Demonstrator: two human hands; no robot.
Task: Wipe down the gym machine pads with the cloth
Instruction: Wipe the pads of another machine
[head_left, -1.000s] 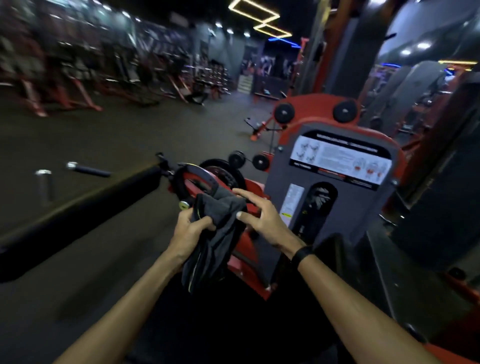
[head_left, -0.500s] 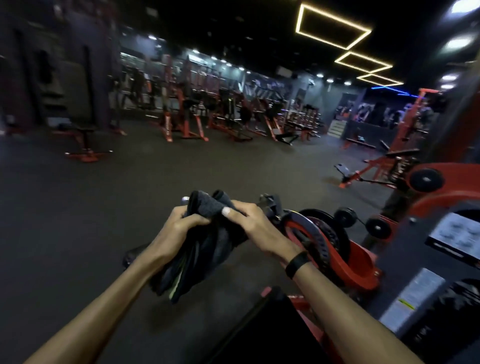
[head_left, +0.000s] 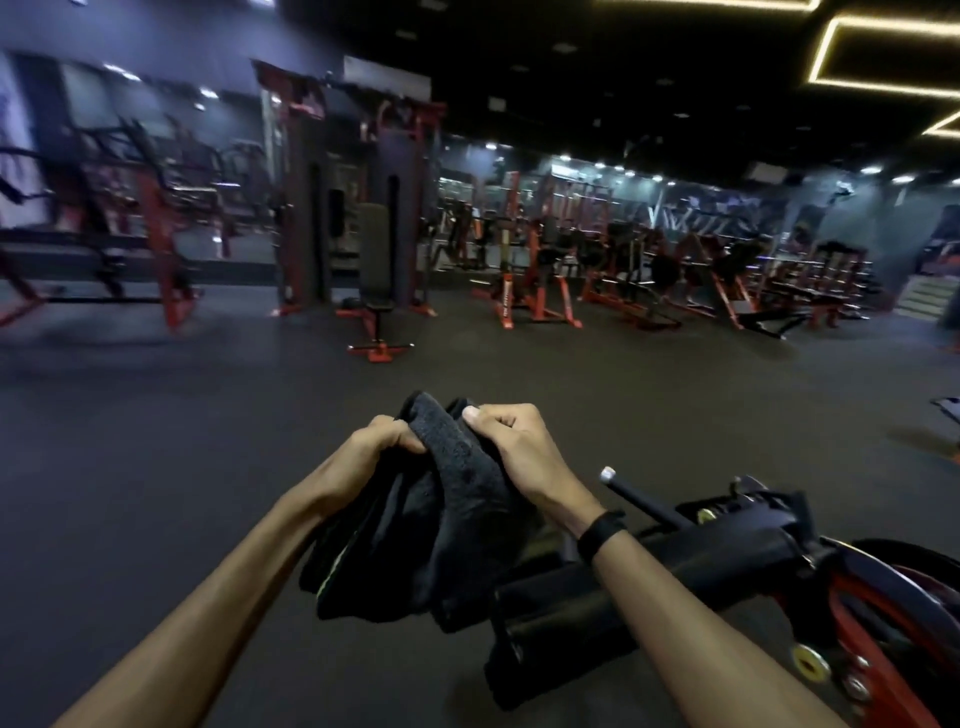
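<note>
Low in the middle of the head view, both hands are bunched up on the cloth. The left hand grips its left edge, fingers curled in tight; the right hand pinches the top fold just beside it, thumb pressed on the fabric. The dark grey cloth hangs in a loose bundle between the wrists, held up in the air and not touching any pad. A black band sits on the right wrist.

And the view has swung! A second ago the grey placard panel of the machine filled the right of the frame; now it is gone, and the open floor and the far rows of red frames fill the upper half. The black roller pad now lies across the lower right, under the right forearm, with its chrome-tipped bar poking up left and the red frame at the right edge. The grip has closed up too: the right hand, spread over the cloth a second ago, is now clenched on it.

By the look of it, the cloth is being regathered to a fresh face, no wiping is under way, and that roller pad is the nearest surface for the next pass.
</note>
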